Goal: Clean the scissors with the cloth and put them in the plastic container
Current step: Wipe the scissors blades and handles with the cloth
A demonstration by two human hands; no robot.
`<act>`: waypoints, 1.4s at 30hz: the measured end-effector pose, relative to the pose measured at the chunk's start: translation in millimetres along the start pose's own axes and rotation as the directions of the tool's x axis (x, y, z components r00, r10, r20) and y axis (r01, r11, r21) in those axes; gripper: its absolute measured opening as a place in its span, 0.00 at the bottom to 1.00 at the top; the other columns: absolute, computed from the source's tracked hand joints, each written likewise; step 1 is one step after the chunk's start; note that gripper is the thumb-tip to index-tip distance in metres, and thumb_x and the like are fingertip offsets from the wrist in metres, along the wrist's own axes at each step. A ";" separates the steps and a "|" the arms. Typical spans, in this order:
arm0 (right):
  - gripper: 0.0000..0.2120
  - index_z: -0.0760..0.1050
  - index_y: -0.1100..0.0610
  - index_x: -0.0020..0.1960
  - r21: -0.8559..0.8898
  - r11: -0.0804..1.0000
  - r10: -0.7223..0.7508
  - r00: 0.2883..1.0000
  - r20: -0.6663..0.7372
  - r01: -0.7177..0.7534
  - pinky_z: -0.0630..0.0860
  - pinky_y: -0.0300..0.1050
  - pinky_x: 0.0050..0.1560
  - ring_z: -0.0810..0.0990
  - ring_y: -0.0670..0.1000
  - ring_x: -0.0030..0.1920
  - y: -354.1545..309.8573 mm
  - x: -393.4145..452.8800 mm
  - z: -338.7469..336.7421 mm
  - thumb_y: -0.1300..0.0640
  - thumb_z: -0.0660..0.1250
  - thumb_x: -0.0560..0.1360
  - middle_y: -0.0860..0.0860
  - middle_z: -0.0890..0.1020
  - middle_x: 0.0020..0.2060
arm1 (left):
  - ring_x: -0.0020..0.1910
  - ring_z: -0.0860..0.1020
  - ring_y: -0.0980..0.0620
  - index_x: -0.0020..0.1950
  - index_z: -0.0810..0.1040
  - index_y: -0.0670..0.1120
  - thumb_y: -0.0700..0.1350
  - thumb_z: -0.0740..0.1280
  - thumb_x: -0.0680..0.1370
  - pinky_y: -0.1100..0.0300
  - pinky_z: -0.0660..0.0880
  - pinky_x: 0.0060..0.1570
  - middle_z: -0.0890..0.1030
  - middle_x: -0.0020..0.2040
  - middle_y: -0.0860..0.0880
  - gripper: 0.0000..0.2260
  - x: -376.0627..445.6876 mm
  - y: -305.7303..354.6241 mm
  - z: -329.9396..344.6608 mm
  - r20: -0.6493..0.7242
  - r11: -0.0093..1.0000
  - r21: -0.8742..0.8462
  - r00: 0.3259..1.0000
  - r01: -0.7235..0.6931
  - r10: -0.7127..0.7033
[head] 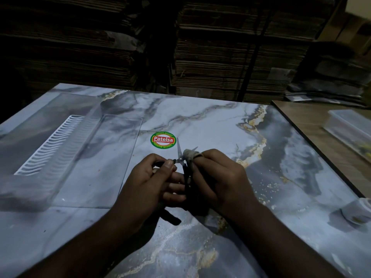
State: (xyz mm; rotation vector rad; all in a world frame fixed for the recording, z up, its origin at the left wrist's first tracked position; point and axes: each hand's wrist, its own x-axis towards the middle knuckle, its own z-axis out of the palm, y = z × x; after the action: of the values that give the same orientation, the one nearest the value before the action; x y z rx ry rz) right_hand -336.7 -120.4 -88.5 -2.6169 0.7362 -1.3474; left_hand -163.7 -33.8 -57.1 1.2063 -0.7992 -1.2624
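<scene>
- Holding the scissors (179, 152) between both hands over the near middle of the table (210, 121), you have them blades-up and spread apart, just near of the round sticker (163, 139).
- Your left hand (152, 177) pinches one handle end between thumb and fingers, the other fingers curled beneath; this steadies the tool and keeps the blades apart so each edge can be reached.
- Your right hand (212, 177) has the cloth (189, 157) wrapped over a fingertip and pressed to the right blade, fingers curled round cloth and blade; the padding likely lets you rub the metal without touching the edge.
- The dark handles sit low between your palms, partly hidden.
- The container (50, 141) lies open on the left of the table, well apart from the scissors, with a white ribbed rack (54, 143) in it; judging by this, the wiping is not yet done and the drop-off lies to your left.
- A lidded box (349, 129) sits far right.
</scene>
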 end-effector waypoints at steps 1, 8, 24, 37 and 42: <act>0.09 0.84 0.65 0.54 -0.015 1.000 0.019 0.999 -0.029 -0.020 0.79 0.43 0.48 0.82 0.54 0.44 1.3 -0.3 -0.3 0.61 0.67 0.84 0.56 0.82 0.46 | 0.24 0.76 0.47 0.55 0.72 0.38 0.46 0.63 0.85 0.37 0.80 0.26 0.82 0.34 0.41 0.11 -0.7 -0.1 0.5 -0.009 1.000 0.006 1.000 -0.013 0.013; 0.09 0.84 0.64 0.58 0.115 0.993 0.005 0.997 0.073 -0.014 0.79 0.42 0.55 0.84 0.53 0.51 -3.6 -1.8 -1.8 0.61 0.67 0.84 0.57 0.84 0.52 | 0.24 0.78 0.48 0.51 0.73 0.39 0.46 0.63 0.85 0.45 0.81 0.32 0.83 0.33 0.43 0.09 1.8 -1.6 -0.3 -0.010 0.999 0.011 0.999 -0.040 0.040; 0.10 0.85 0.61 0.58 0.021 0.997 0.077 0.995 -0.067 -0.076 0.81 0.42 0.55 0.86 0.48 0.53 10.0 1.1 -6.7 0.67 0.69 0.79 0.52 0.87 0.53 | 0.28 0.83 0.41 0.53 0.72 0.39 0.46 0.62 0.86 0.33 0.79 0.33 0.87 0.41 0.36 0.09 -0.7 0.6 -1.1 0.017 0.997 0.062 0.999 -0.042 0.041; 0.04 0.82 0.55 0.52 0.395 0.825 0.441 0.897 -0.006 -0.403 0.81 0.46 0.44 0.85 0.49 0.43 -5.9 1.2 -3.3 0.56 0.72 0.79 0.47 0.85 0.42 | 0.32 0.83 0.37 0.55 0.71 0.41 0.48 0.62 0.86 0.31 0.79 0.32 0.87 0.44 0.37 0.09 2.9 -3.5 -3.1 0.007 0.998 0.060 1.000 -0.025 0.024; 0.05 0.83 0.58 0.53 0.213 0.945 0.259 0.966 -0.013 -0.250 0.78 0.41 0.46 0.84 0.45 0.45 1.4 -1.7 0.2 0.63 0.71 0.78 0.46 0.85 0.45 | 0.32 0.83 0.39 0.54 0.72 0.41 0.47 0.62 0.86 0.37 0.80 0.31 0.86 0.42 0.37 0.09 4.6 -5.4 -2.1 0.007 0.999 0.046 1.000 -0.018 0.017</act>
State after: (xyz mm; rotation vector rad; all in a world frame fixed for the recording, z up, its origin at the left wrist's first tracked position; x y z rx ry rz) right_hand -337.9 -120.9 -90.4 -2.2501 0.8530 -1.3253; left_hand -162.3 -37.2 -63.6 1.2301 -0.8465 -1.2406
